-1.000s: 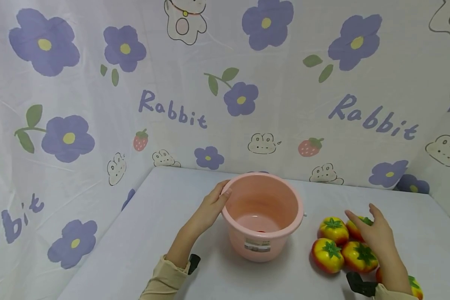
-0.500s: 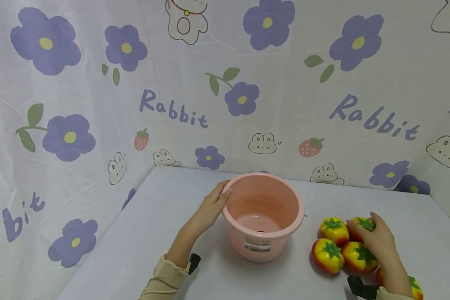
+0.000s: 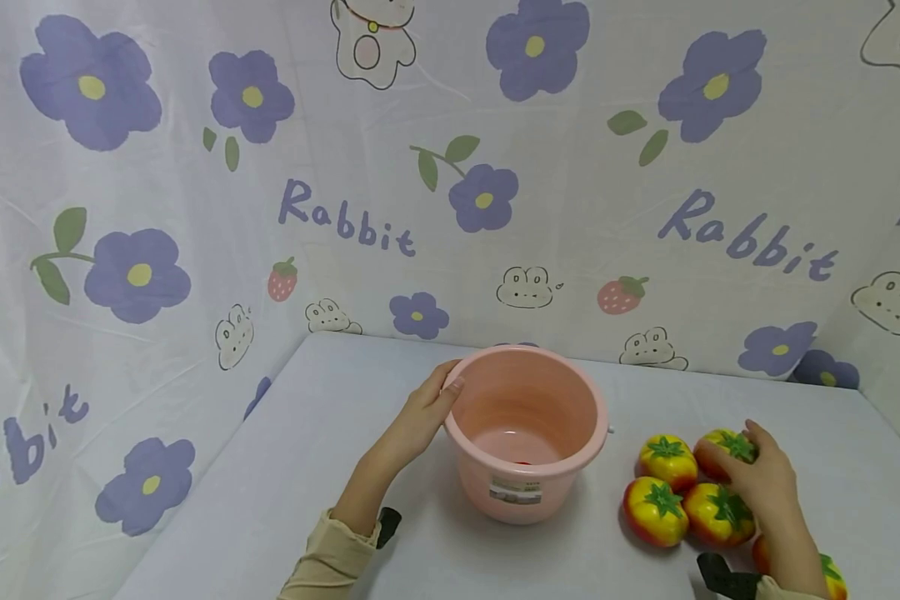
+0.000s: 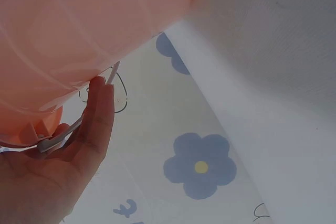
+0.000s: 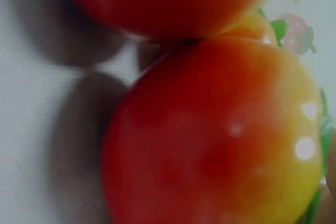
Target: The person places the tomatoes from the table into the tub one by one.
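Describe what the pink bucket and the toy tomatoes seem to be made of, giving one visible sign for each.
Pink bucket: thin moulded plastic, smooth and semi-gloss; its wall looks slightly translucent in the left wrist view. Toy tomatoes: probably plastic or foam, glossy; bright highlights on the red-yellow skin, flat green moulded tops.

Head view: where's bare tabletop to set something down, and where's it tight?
Free: the table left of the left hand, and the strip behind the pink bucket. Crowded: front right, where the right hand grips one of the clustered tomatoes.
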`<control>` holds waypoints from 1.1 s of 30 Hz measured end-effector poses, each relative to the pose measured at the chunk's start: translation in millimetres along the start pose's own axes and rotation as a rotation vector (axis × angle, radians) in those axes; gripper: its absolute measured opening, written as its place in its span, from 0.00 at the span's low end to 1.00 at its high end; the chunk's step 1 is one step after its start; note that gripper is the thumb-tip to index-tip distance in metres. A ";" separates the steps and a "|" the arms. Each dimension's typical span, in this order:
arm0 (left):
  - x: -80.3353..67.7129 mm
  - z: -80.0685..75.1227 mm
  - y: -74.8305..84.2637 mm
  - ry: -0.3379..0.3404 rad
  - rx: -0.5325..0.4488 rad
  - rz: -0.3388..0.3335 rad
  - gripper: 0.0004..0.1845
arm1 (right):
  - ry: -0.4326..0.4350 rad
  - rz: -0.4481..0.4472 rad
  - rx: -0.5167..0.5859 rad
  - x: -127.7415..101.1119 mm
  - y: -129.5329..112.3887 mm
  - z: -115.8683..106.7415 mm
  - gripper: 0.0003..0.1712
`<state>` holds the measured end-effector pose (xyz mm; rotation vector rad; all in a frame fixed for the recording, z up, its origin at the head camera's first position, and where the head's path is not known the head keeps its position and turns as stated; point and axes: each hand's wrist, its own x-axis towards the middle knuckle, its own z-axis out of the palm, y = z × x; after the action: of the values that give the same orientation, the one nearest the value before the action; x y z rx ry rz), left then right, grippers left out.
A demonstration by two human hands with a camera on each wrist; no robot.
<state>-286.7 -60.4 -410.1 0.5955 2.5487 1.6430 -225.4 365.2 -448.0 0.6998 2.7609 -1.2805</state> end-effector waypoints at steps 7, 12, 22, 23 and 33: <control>0.6 0.6 -1.6 0.000 0.003 0.002 0.26 | 0.047 -0.049 0.007 -5.7 -8.3 -5.7 0.53; 0.9 0.9 -2.5 0.000 0.001 0.001 0.26 | 0.078 -0.072 0.010 -7.6 -15.2 -9.6 0.53; 0.6 0.4 -2.7 0.003 -0.007 0.007 0.25 | 0.115 -0.174 0.054 -20.8 -37.5 -17.4 0.52; 0.8 0.4 -2.8 0.004 -0.008 0.006 0.25 | 0.115 -0.186 0.063 -22.5 -40.1 -18.3 0.52; 1.5 1.3 -2.9 -0.002 -0.021 0.006 0.25 | 0.133 -0.252 0.134 -33.4 -63.0 -25.0 0.51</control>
<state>-288.5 -59.8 -413.1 0.6039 2.5275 1.6680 -216.6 335.0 -379.3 0.4687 2.9699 -1.5289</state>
